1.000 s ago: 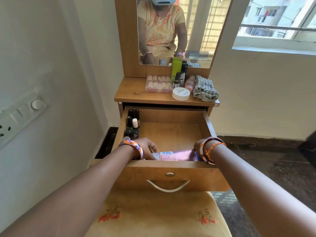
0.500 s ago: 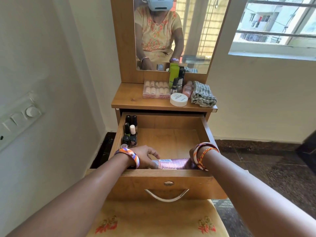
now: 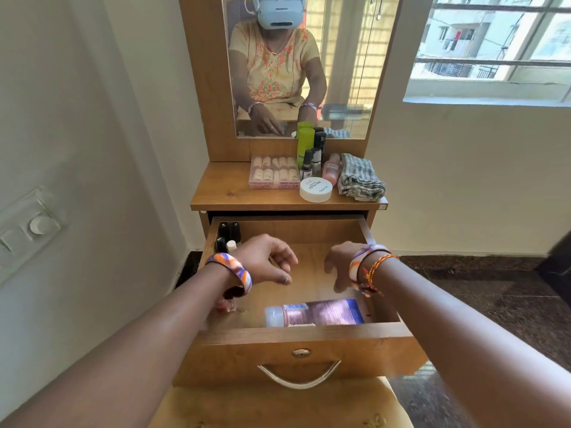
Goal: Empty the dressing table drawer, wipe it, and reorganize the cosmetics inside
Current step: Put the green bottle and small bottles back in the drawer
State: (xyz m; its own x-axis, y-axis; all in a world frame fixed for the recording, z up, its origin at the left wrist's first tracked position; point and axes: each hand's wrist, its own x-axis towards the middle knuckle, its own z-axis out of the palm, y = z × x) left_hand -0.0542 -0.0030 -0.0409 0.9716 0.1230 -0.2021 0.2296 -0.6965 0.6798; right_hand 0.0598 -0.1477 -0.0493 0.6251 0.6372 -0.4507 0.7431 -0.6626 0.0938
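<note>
The open wooden drawer (image 3: 309, 338) is pulled out at 6 o'clock of the wooden bench (image 3: 222, 193). A lilac plastic bottle (image 3: 315, 312) lies flat along its front wall, probably to save space. Small dark nail polish bottles (image 3: 228, 234) stand at 10 o'clock. Above the drawer floor, left hand (image 3: 265, 257) and right hand (image 3: 343, 264) hover, each grip loosely curled, holding nothing.

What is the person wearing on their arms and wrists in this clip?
Both forearms are bare, no sleeves in view. The left wrist carries a broad bangle swirled in orange, purple and white. The right wrist has a similar swirled bangle plus thin red and yellow threads tied beside it.
</note>
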